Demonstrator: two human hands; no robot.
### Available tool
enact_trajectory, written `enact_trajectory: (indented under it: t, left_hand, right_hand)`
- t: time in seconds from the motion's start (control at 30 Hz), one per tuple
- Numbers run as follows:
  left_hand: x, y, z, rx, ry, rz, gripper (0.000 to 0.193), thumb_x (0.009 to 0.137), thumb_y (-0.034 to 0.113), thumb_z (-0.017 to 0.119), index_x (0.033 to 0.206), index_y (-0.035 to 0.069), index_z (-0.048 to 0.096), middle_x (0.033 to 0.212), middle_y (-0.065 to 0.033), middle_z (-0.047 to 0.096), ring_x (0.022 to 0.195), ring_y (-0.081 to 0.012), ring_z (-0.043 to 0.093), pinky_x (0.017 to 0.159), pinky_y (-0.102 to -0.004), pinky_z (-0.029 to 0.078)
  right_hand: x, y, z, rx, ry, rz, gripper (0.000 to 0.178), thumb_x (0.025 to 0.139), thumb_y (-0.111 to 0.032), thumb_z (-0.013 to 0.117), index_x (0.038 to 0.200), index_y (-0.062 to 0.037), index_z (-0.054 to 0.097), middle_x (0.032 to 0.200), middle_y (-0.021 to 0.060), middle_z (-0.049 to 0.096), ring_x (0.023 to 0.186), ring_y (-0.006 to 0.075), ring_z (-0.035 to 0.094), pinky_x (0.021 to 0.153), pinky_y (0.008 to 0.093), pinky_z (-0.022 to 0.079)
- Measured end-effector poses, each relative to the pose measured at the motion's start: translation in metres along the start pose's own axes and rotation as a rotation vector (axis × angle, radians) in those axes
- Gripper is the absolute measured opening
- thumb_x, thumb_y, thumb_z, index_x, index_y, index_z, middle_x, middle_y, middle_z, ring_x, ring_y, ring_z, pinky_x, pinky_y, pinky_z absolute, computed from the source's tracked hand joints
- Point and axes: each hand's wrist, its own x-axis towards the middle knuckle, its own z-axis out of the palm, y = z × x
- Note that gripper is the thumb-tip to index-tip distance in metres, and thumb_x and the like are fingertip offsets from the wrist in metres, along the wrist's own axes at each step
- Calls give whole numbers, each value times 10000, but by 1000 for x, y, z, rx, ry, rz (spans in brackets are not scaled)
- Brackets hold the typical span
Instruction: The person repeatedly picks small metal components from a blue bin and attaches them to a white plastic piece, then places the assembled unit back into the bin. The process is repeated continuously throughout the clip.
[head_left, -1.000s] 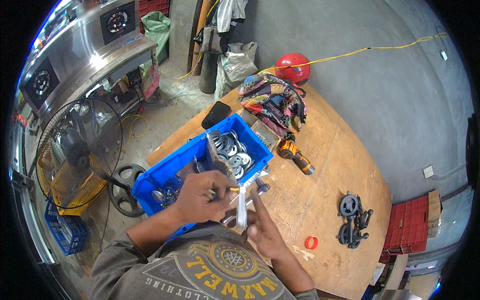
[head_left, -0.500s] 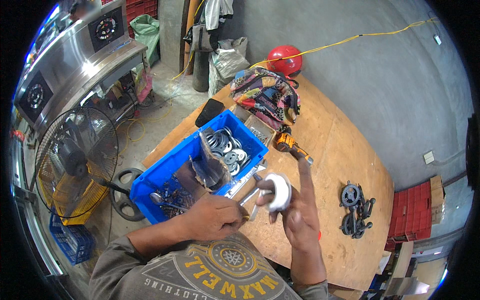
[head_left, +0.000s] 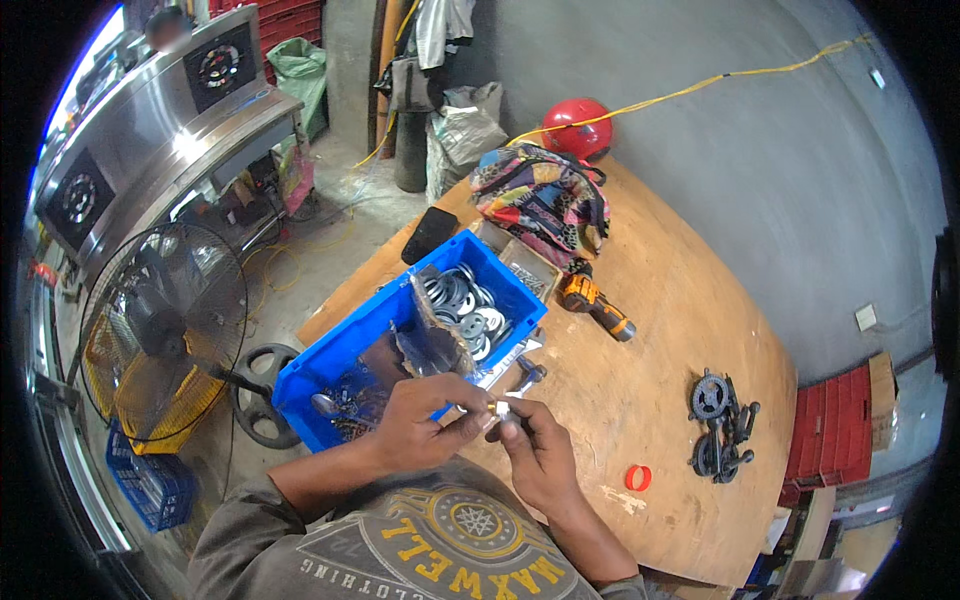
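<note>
My left hand pinches a small brass-coloured fitting in front of the blue bin. White tape shows on the fitting's end, where the fingertips of my right hand close on it. Both hands meet there, just over the table's near edge. Whether a tape roll is hidden in my right hand I cannot see. Beside the hands the blue bin holds grey ring-shaped discs, a torn cardboard divider and small metal parts. A wrench lies between bin and right hand.
On the wooden table are an orange cordless drill, a red-orange ring, black burner-like parts, a patterned bag and a black phone-like slab. A pedestal fan stands left; a red ball-like object sits behind.
The white tape roll in my right hand is no longer visible. My right hand has moved left and closed in on the fitting. The red-orange ring is now uncovered.
</note>
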Motion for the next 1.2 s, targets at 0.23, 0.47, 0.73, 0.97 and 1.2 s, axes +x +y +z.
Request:
enact_trajectory:
  t: [0.23, 0.47, 0.73, 0.97, 1.2]
  left_hand:
    - [-8, -16, 29, 212, -103, -111, 229, 876, 51, 662, 1105, 30, 671, 941, -144, 688, 835, -281, 680, 695, -343, 525]
    - [-36, -27, 53, 280, -329, -235, 287, 922, 97, 599, 1193, 5, 629, 957, -186, 675, 845, -322, 671, 755, -382, 517]
    - [-64, -55, 121, 443, -561, -541, 264, 934, 210, 570, 1115, 41, 659, 996, -245, 674, 926, -408, 651, 822, -496, 502]
    - [-67, -71, 180, 585, -367, -464, 191, 876, 167, 597, 1009, 54, 677, 856, -204, 686, 817, -416, 657, 742, -506, 513]
    - [-33, -124, 172, 925, -354, -748, 177, 863, 156, 607, 996, 53, 661, 884, -224, 684, 820, -398, 678, 759, -511, 528]
  right_hand:
    - [11, 31, -2, -78, 115, 63, 191, 965, -185, 611, 999, 2, 631, 835, 111, 665, 737, 172, 624, 676, 307, 493]
    - [-17, 64, -21, -294, -7, 91, 212, 933, -209, 593, 983, -15, 662, 930, 204, 636, 884, 414, 614, 763, 451, 485]
    - [-44, 142, -50, -349, -220, 205, 230, 944, -224, 550, 1018, -22, 633, 992, 235, 636, 939, 434, 605, 783, 496, 474]
    - [-42, 185, -84, -500, -134, 46, 179, 933, -198, 574, 1000, -43, 636, 933, 223, 644, 888, 417, 616, 759, 477, 473]
    - [-62, 138, -90, -487, -635, -69, 259, 936, -265, 518, 1031, -59, 643, 1042, 206, 651, 995, 384, 622, 843, 481, 488]
